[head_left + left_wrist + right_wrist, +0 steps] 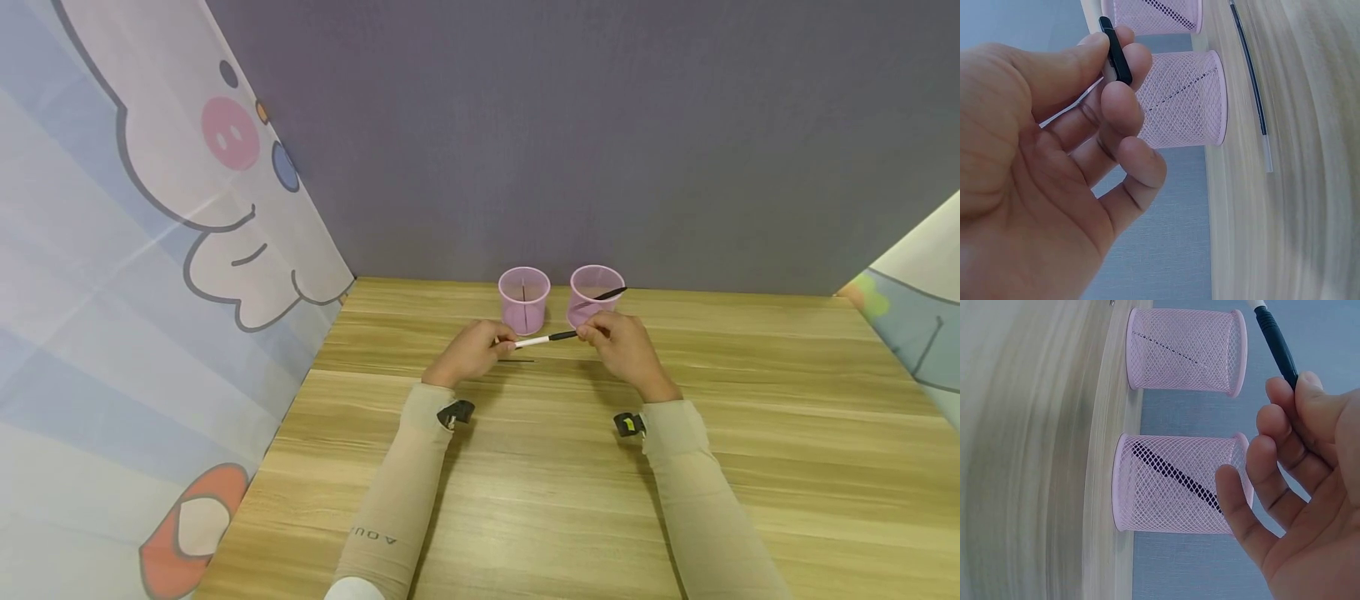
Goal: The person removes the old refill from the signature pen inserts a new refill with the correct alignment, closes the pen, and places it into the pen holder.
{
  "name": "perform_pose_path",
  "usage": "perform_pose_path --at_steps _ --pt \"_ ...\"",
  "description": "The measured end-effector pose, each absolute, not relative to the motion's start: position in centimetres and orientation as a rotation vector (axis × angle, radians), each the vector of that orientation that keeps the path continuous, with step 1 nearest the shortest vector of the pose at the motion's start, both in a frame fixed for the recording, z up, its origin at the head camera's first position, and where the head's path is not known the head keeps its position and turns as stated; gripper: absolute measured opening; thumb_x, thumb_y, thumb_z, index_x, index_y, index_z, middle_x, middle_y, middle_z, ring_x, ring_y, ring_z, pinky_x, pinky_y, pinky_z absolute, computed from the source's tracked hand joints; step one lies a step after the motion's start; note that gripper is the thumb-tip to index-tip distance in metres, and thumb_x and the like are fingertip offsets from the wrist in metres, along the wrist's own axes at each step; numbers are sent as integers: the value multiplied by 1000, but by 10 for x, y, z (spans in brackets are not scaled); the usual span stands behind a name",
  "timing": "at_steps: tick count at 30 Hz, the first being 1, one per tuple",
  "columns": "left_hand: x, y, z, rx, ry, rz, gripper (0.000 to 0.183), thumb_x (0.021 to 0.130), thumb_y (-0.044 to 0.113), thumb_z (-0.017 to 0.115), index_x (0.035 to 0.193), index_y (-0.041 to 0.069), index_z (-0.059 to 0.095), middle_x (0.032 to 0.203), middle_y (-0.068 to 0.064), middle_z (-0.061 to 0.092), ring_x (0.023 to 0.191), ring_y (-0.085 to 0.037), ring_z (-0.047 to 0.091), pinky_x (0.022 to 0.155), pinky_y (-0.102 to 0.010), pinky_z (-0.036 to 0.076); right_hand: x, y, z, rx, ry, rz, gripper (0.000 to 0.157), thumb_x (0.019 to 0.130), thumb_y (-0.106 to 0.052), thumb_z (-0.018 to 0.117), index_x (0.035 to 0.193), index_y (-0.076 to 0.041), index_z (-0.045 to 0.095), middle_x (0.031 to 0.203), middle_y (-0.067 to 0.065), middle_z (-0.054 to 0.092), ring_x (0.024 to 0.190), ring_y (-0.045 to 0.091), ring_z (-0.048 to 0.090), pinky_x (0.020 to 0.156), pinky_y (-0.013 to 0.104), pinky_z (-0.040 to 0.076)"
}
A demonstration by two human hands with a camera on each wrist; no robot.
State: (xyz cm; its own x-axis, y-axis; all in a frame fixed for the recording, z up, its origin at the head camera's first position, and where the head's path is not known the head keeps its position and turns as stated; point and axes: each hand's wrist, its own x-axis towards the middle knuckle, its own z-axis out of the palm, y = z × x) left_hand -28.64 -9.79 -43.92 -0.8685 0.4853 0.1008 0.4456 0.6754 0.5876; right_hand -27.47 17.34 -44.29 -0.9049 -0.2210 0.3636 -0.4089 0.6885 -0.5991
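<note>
Both hands hold one pen (534,341) crosswise in front of the cups, its barrel white on the left and black on the right. My left hand (474,348) pinches the end with the black clip (1116,53) between thumb and fingertips. The tapered black grip (1275,340) leads into the thumb and index finger of my right hand (622,346), which hide the tip; the other fingers are loosely bent. Below the pen, a thin dark pen refill (1250,69) with a clear end lies on the table.
Two pink mesh pen cups stand side by side against the grey back wall. The left cup (512,317) contains a thin dark stick; a black pen (611,293) leans out of the right cup (577,302). A wood-grain table (525,500) spreads beneath, with a printed curtain (150,275) at left.
</note>
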Motion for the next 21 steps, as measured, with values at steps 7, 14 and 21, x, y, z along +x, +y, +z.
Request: perform_pose_path --at_steps 7,14,21 --pt "-287 -97 -438 786 2823 955 13 99 13 66 104 8 77 89 -3 71 79 -14 60 74 -30 51 -275 175 -443 489 -2688 1068 26 103 -20 62 82 -8 72 80 9 71 72 20 55 69 35 43" --pt "-287 -96 -438 775 2828 932 13 100 13 66 104 7 77 91 -3 72 81 -14 62 78 -32 54 -276 175 -444 503 -2708 1078 35 106 -25 56 77 -9 68 71 5 64 68 18 53 67 34 42" --pt "-287 -96 -439 774 2835 921 14 100 14 66 105 8 77 92 -3 72 82 -14 63 78 -32 53 -275 175 -443 496 -2716 1081 39 107 -26 55 71 -11 63 64 0 56 63 15 47 62 32 39"
